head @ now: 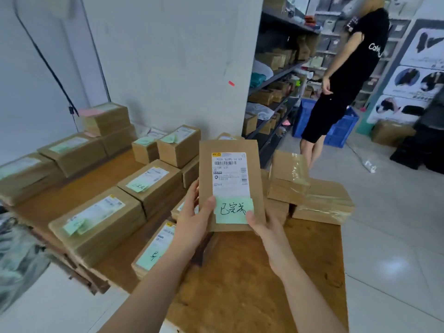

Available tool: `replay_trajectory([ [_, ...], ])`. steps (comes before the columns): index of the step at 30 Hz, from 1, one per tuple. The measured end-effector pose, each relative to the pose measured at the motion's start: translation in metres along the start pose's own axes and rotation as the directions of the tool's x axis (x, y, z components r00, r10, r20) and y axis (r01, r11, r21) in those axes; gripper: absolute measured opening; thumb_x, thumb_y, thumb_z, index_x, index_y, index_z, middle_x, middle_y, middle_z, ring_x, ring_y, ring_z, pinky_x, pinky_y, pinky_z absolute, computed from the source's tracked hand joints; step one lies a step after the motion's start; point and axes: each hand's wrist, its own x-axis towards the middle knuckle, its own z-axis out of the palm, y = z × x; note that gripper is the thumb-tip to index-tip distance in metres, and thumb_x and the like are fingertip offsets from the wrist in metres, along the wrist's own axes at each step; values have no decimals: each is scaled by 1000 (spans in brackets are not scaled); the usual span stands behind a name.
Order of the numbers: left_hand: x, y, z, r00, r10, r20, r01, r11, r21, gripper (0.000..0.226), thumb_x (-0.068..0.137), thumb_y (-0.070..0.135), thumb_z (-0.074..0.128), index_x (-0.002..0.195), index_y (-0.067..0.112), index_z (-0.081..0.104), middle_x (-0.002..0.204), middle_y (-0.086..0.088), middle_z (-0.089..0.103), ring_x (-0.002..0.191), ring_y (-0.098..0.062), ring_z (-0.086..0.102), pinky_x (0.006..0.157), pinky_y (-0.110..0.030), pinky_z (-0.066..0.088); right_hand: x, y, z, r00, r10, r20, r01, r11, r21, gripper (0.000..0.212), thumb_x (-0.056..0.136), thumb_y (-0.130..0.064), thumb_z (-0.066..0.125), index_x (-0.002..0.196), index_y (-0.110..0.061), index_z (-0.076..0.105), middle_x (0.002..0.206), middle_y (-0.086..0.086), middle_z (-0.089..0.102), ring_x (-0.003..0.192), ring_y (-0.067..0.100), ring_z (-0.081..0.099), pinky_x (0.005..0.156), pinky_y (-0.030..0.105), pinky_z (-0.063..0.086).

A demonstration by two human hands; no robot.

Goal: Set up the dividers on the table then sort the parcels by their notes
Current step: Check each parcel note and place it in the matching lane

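Centre frame, our left hand [192,222] and right hand [266,227] grip a flat brown cardboard parcel [230,181] above the wooden table [240,272], thumbs pressed on its green handwritten note [234,210], left fingers [195,188] wrapping its edge

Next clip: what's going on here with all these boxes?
A person holds a flat brown cardboard parcel above the wooden table, left hand and right hand gripping its lower end, thumbs at the edges of the green handwritten note under its white shipping label. Stacked brown boxes with green notes stand to the left; tape-wrapped boxes are piled to the right.
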Motion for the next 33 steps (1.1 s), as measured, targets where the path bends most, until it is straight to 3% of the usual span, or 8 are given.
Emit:
replay_trajectory([
  [6,15,18,-79,1000,-5,-12,4,999,-37,43,92,36,61,129,24,42,123,3,62,107,-17,65,88,-42,57,6,-7,81,999,2,-49,-1,1000,21,68,65,-53,71,126,-25,57,114,-8,70,107,8,63,88,25,49],
  [11,30,29,-138,1000,12,15,-11,1000,-27,28,97,25,55,123,29,45,112,14,62,88,2,67,62,-14,53,16,-14,142,999,-13,-42,14,999,34,45,78,-41,72,119,-26,62,108,-9,72,103,9,67,83,24,51],
  [14,44,33,-166,1000,27,3,-27,999,36,32,98,27,53,128,33,44,109,21,60,89,4,64,69,-18,52,26,-17,172,999,-16,-41,17,999,31,40,84,-35,71,122,-27,60,110,-10,71,104,10,66,87,29,52],
  [19,78,35,-195,1000,12,-18,-10,996,93,35,99,30,50,133,34,46,120,10,61,104,-7,60,73,-22,48,53,-21,206,998,-21,-63,21,1000,2,44,84,-37,72,123,-30,54,112,-10,67,102,7,63,81,26,52],
  [23,112,37,-207,1000,-2,1,1,990,142,21,101,25,46,110,43,50,100,16,67,86,-1,66,63,-14,51,86,-14,222,998,-1,-62,-2,999,-47,43,84,-42,72,122,-26,58,112,-9,67,104,10,63,90,35,54],
  [25,128,33,-210,1000,-18,5,17,986,164,21,101,27,45,106,46,49,94,18,69,83,-1,67,67,-18,55,103,-10,227,998,12,-63,-16,997,-70,47,83,-44,72,124,-26,58,115,-8,67,107,11,62,94,39,53],
  [28,149,27,-217,998,-63,-22,66,983,174,18,101,33,47,117,40,49,102,16,66,91,-5,64,71,-25,53,125,-5,237,997,23,-74,-28,997,-79,49,84,-42,71,127,-26,54,117,-10,65,107,9,61,91,37,54],
  [33,185,14,-230,993,-107,-56,118,953,280,43,97,44,48,136,24,43,115,9,61,97,-8,60,71,-27,49,151,4,253,997,61,-56,-69,986,-155,48,85,-47,69,126,-28,53,114,-10,65,104,11,62,80,36,60],
])
